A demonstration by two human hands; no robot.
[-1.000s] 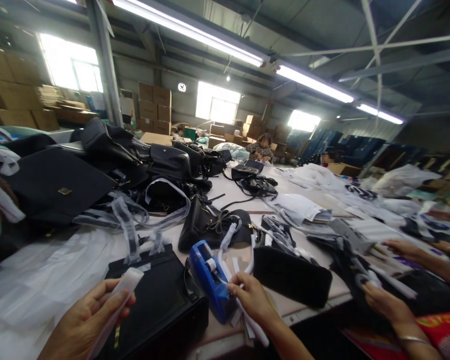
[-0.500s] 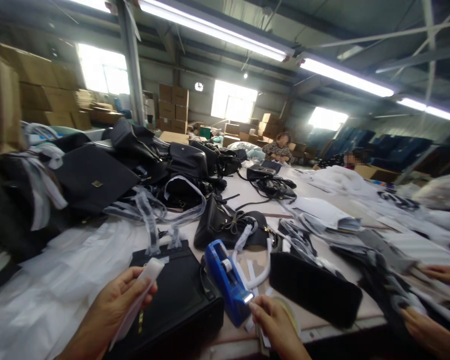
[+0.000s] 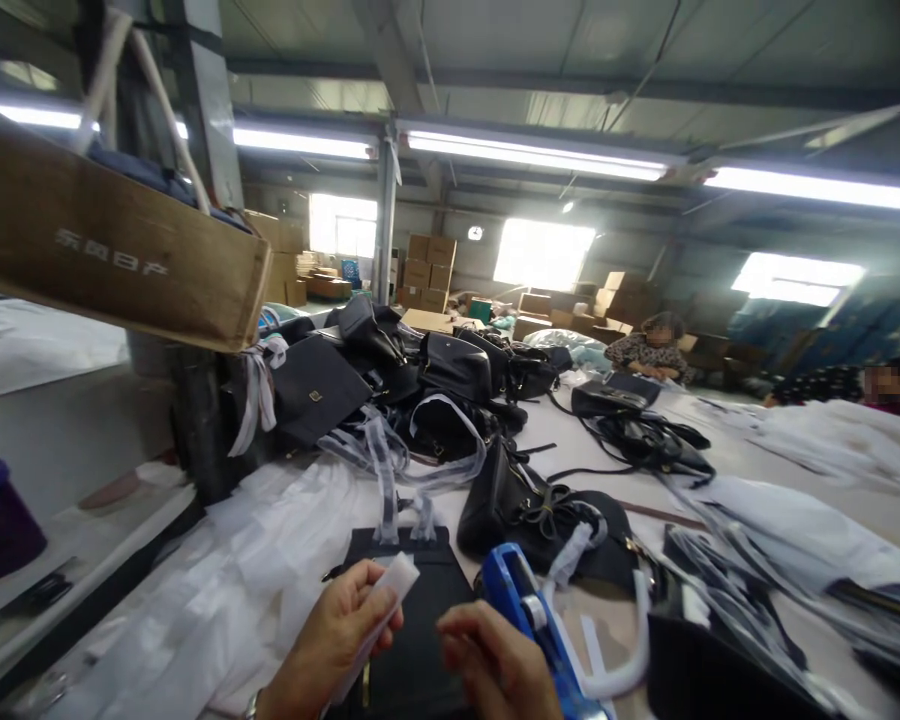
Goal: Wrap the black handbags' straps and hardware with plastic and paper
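Note:
My left hand is closed around a folded strip of white, translucent wrapping, held above a black handbag. The bag lies flat on the table, its handles wrapped in clear plastic. Over the bag's right side, my right hand has its thumb and fingers drawn together. It is slightly blurred, and whatever is between its fingertips is too small to make out. A blue tape dispenser stands just beyond the right hand, which partly hides it.
White wrapping sheets are heaped at left. More black bags are piled behind, and one with a tied strap lies beside the dispenser. A brown bag hangs at upper left. A co-worker sits across the table.
My right hand has moved from the dispenser's cutting end to over the black handbag. My left hand still grips the wrapping. The view has turned left, and another person's hands at right are out of sight.

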